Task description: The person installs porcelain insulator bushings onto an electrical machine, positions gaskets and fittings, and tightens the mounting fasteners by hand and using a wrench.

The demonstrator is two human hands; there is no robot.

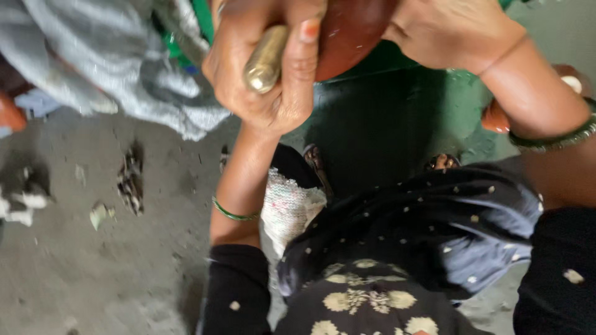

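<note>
The left hand (267, 68) is clenched around a brass-coloured metal cylinder (266, 59) whose long axis points back toward the camera. Just beside it, to the right, the right hand (450, 31) grasps a reddish-brown rounded object (351, 34), held above the grey floor (93, 260).

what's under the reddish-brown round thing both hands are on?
Below the reddish-brown round object a dark green surface shows. The left hand, gripping a brass-coloured handle, and the right hand cover its sides, so what it rests on cannot be seen.
</note>
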